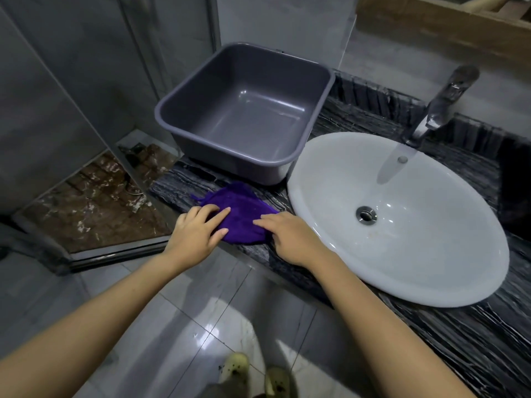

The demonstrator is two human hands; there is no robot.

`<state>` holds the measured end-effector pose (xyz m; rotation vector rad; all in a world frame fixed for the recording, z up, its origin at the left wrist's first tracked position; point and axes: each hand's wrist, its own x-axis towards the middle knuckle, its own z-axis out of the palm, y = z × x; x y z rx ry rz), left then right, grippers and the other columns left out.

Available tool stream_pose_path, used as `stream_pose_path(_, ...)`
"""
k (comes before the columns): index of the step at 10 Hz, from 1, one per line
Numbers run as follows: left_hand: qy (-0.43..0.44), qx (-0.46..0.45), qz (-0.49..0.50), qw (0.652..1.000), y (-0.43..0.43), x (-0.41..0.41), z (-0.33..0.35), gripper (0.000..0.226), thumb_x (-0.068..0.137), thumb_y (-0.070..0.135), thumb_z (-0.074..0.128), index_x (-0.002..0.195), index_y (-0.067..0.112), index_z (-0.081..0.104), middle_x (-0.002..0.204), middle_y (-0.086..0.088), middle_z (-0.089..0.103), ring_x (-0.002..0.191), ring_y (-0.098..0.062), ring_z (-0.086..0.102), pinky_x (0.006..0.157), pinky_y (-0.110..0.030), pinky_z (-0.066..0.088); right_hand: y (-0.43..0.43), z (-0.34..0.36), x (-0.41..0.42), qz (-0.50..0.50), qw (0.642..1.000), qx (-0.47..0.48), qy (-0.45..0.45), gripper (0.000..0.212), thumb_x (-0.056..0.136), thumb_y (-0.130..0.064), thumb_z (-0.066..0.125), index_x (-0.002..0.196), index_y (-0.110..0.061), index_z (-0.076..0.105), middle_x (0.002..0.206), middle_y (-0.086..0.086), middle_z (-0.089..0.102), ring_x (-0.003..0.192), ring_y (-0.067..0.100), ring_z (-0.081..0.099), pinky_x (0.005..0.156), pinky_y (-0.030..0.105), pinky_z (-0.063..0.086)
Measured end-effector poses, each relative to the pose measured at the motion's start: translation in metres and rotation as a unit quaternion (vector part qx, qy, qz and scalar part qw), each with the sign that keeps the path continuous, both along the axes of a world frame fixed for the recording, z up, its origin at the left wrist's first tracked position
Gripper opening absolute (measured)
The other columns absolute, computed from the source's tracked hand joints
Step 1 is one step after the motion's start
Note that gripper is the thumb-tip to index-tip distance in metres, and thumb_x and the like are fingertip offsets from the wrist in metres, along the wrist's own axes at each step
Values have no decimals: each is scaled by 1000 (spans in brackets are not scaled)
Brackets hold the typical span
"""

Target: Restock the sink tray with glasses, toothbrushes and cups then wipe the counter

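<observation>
Head: cloth (240, 214) on marble counter (465, 351).

Both bare forearms reach up from the lower edge of the head view, the left from about 7 o'clock and the right from about 5 o'clock, and they converge toward the centre. The left hand (198, 231) lies palm down with its fingers (218, 215) spread and pointing toward 2 o'clock, flat rather than curled. The right hand (290, 237) is also palm down, its wrist slightly bent, with its fingers (265, 221) extended together toward 10 o'clock. The two hands sit near each other, fingertips apart, neither one closed.
</observation>
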<state>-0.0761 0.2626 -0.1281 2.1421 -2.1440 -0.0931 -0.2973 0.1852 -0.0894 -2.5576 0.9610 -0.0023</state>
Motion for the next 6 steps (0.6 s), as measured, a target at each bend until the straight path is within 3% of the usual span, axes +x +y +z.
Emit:
stream_pose_path(2, 34, 91, 69, 993, -3, -25, 22, 55, 93, 39, 42, 143, 21, 30, 143, -7, 36, 130, -28, 32, 105, -43, 31, -4, 7, 5, 13, 996, 47, 69, 63, 86, -11, 49, 145, -23, 30, 151, 4, 34, 133, 31, 33, 110, 44, 31)
stream_pose_path(3, 47, 191, 83, 977, -13, -29, 37, 62, 92, 40, 45, 146, 19, 23, 150, -9, 26, 136, -30, 24, 111, -43, 28, -12, 12, 8, 31, 987, 102, 121, 70, 86, -22, 56, 147, -22, 23, 154, 8, 26, 138, 33, 25, 113, 45, 26)
stream_pose_path(5, 10, 342, 60, 938, -25, -37, 90, 62, 92, 41, 45, 145, 15, 25, 151, -8, 31, 137, -24, 31, 111, -30, 24, -16, 61, 15, 14, 953, 206, 222, 87, 84, -39, 63, 150, -21, 11, 159, 3, 12, 144, 23, 19, 116, 38, 23)
stream_pose_path(6, 8, 402, 61, 914, -31, -38, 124, 56, 93, 45, 41, 142, 18, 33, 146, -3, 40, 130, -23, 41, 106, -34, 35, -23, 82, 25, 3, 926, 236, 293, 82, 84, -44, 61, 149, -18, 19, 158, 2, 15, 144, 24, 20, 113, 38, 26)
